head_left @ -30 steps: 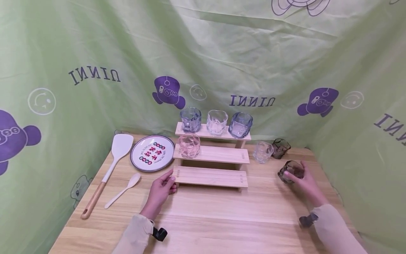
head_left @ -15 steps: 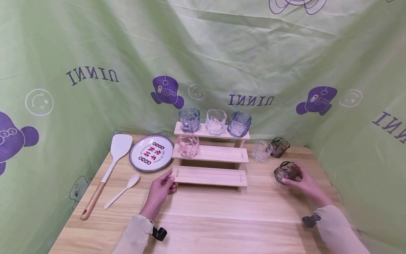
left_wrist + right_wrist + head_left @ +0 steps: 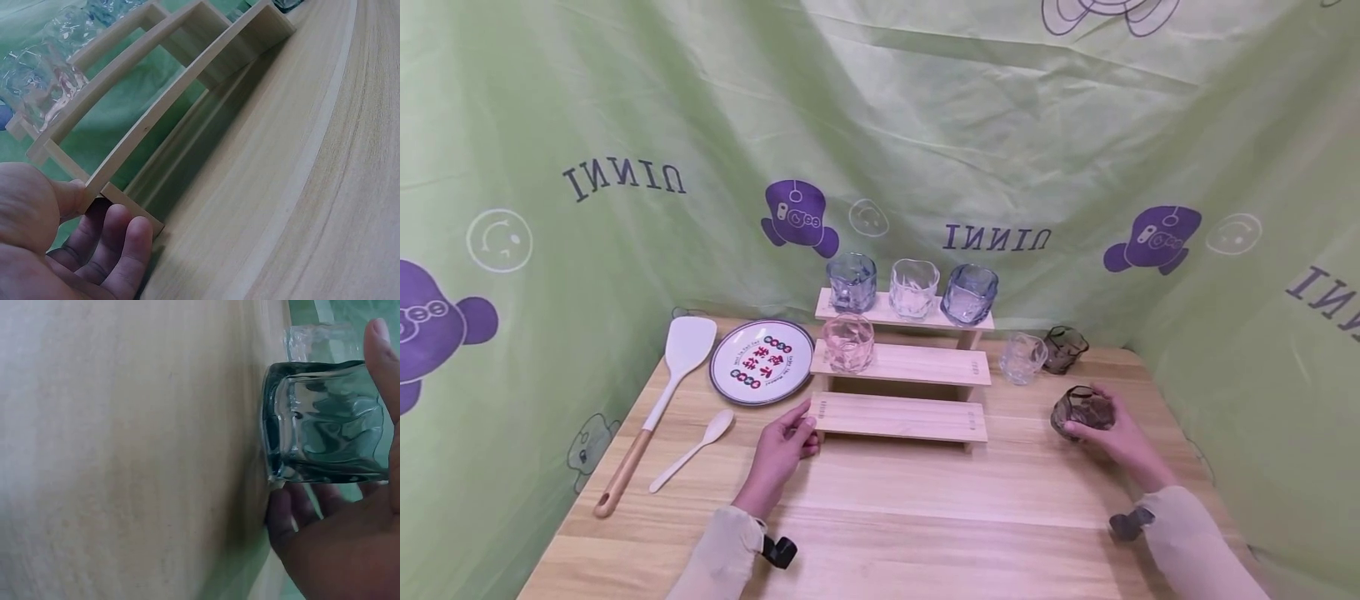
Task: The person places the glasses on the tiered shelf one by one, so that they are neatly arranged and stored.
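My left hand (image 3: 781, 454) holds the left end of the lowest step of a three-tier wooden stand (image 3: 898, 417); in the left wrist view the thumb lies on the board and curled fingers (image 3: 128, 250) sit below it. A smoky dark glass (image 3: 1075, 414) is in my right hand (image 3: 1123, 437), thumb on one side and fingers on the other. It looks upright, at or just above the tabletop. Behind it stand a clear glass (image 3: 1022, 360) and a second dark glass (image 3: 1063, 350). A pink glass (image 3: 847, 343) occupies the middle step's left end.
On the top step are a blue glass (image 3: 852, 284), a clear glass (image 3: 913, 290) and another blue glass (image 3: 969, 296). Left of the stand lie a printed plate (image 3: 762, 363), a white spatula (image 3: 658, 408) and a small spoon (image 3: 694, 450). A green curtain (image 3: 880, 125) encloses the table.
The dark glass in my right hand has shifted slightly left and toward me, and turned more upright. My left hand stays on the stand, and the other things keep their places.
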Demonstrator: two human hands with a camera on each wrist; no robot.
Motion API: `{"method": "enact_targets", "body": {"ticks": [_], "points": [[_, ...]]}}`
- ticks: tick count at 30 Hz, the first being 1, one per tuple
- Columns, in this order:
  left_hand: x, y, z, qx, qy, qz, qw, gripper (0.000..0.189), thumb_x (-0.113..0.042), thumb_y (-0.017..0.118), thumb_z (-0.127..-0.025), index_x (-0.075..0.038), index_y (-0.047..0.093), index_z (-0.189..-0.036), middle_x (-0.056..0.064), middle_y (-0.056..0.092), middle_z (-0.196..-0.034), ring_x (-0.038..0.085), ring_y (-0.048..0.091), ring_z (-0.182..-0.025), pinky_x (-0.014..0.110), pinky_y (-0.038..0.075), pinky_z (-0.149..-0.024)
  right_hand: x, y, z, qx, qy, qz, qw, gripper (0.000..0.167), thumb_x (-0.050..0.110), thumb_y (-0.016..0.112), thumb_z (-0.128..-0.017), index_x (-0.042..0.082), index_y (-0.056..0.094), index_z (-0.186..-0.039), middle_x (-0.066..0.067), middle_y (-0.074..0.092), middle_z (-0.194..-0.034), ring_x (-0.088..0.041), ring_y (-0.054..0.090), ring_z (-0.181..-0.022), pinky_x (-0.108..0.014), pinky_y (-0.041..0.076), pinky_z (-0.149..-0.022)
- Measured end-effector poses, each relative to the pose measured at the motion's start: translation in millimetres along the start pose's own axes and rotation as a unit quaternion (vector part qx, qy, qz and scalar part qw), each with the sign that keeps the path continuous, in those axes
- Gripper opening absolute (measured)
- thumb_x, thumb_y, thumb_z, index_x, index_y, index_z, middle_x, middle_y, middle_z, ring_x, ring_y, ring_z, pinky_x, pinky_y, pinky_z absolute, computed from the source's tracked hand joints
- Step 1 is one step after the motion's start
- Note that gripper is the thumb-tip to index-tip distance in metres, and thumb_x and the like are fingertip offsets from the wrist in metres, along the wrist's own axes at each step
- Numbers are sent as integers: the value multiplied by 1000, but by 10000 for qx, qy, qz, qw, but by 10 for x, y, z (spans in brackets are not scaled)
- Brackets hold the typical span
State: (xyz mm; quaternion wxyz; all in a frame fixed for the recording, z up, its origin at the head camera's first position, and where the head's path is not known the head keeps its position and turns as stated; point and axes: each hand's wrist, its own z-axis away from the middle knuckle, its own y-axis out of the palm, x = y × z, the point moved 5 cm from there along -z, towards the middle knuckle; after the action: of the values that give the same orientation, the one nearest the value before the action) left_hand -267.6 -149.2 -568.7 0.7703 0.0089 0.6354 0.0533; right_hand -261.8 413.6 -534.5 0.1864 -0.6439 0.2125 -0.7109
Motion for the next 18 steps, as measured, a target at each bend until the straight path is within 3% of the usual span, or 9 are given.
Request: {"method": "enact_targets", "body": {"ticks": [5, 9, 18], "points": [[1, 3, 5, -24, 32, -10, 10000, 46, -7, 61, -102, -2, 52, -146, 14, 59, -105, 19, 64, -83, 32, 64, -76, 15, 26, 8, -66, 57, -41, 10000, 102, 28, 82, -88, -4, 13, -156, -38, 31, -148, -54, 33, -134, -70, 26, -114], [-2, 12, 6, -9, 39, -15, 10000, 46, -7, 62, -102, -2, 52, -147, 14, 59, -106, 19, 64, -83, 32, 65, -76, 24, 35, 11, -162, 99, -129, 9997, 102, 27, 81, -89, -2, 9, -155, -38, 33, -147, -51, 36, -134, -66, 28, -115], [9, -2, -8, -58, -69, -36, 10000, 46, -7, 62, -102, -6, 53, -147, 13, 60, -105, 22, 64, -86, 33, 64, -78, 34, 48, 42, -217, 146, -60, 9996, 104, 28, 83, -88, -4, 10, -155, -39, 30, -149, -53, 32, -136, -67, 23, -117]]}}
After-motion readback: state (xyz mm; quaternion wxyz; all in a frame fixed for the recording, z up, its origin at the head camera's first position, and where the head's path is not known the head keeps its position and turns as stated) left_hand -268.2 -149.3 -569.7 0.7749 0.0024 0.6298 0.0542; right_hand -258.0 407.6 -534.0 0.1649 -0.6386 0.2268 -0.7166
